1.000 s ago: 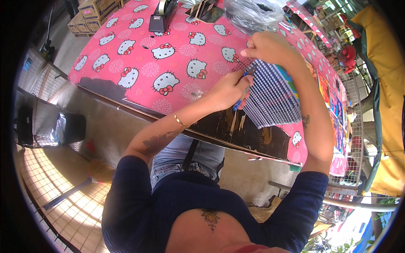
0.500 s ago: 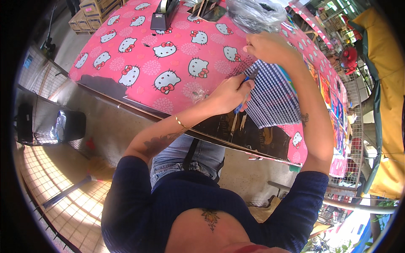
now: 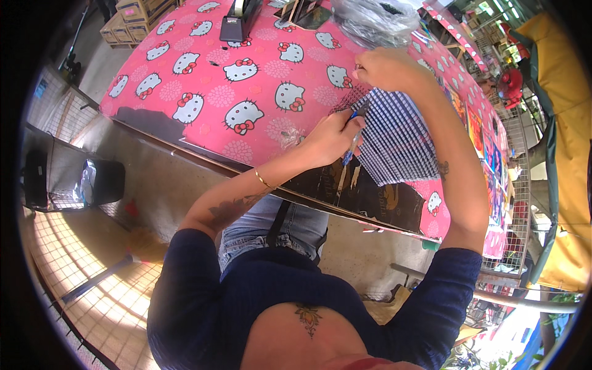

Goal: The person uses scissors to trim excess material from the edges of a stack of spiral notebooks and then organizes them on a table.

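- Head view, far left: stacked cartons (image 3: 137, 28) stand beyond the table; they bear print and a pink label, too small to read.
- Left of centre: a black tape dispenser (image 3: 234, 26) rests on the pink tablecloth (image 3: 209, 132), which is printed with white cat faces; its small pale mark is illegible.
- Centre: the left hand (image 3: 333, 138) closes around a blue-handled tool (image 3: 349, 155), its dark tip turned toward the lattice sheet. Whether the tool's blades are parted cannot be told.
- Right of centre: the dark-and-white lattice sheet (image 3: 398, 145) lies on the table between the hands, overlapping a dark board (image 3: 398, 206) with gold lettering and an emblem.
- Above the sheet: the right hand (image 3: 387, 68) appears to pinch its upper corner narrowly, fingertips together, just beside a clear plastic bag (image 3: 376, 28).
- Technique, as judged: the step seems to be trimming the lattice. Good practice holds the corner taut, follows one row with the tip, takes short bites and keeps the pinching fingers clear.
- Farther right: brightly coloured printed sheets (image 3: 473, 132) lie along the table; no wording on them is legible.
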### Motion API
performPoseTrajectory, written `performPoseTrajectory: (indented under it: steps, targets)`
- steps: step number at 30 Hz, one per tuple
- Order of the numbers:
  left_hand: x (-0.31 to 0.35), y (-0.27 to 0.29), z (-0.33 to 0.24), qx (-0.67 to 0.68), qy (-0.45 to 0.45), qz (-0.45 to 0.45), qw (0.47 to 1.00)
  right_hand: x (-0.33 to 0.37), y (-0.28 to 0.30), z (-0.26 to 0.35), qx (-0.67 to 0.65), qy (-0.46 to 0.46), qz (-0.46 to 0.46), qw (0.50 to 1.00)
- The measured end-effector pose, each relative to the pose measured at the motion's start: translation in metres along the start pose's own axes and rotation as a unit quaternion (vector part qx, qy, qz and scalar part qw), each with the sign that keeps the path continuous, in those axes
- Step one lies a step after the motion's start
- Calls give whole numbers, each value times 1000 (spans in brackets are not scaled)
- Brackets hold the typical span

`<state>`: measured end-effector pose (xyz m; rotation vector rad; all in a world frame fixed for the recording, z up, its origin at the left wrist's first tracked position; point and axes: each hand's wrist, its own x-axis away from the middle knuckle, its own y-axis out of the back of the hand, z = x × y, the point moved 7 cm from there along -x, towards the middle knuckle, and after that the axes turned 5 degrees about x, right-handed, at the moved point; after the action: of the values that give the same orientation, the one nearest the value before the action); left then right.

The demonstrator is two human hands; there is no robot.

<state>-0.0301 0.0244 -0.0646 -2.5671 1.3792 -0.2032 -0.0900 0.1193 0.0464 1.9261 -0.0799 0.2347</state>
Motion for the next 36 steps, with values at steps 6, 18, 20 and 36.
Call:
performPoseTrajectory:
  steps: [6,18,20,36]
  targets:
    - [-14,6,5,-6,4,-20,1000,2,0,14,1,38,95,995]
    - [-10,5,11,23,3,-28,999,-1,-3,24,32,8,97,995]
    - [-12,3,10,29,2,-29,999,-1,-3,26,47,24,98,994]
    - [-4,10,34,28,54,-16,998,-12,23,45,-12,13,-89,996]
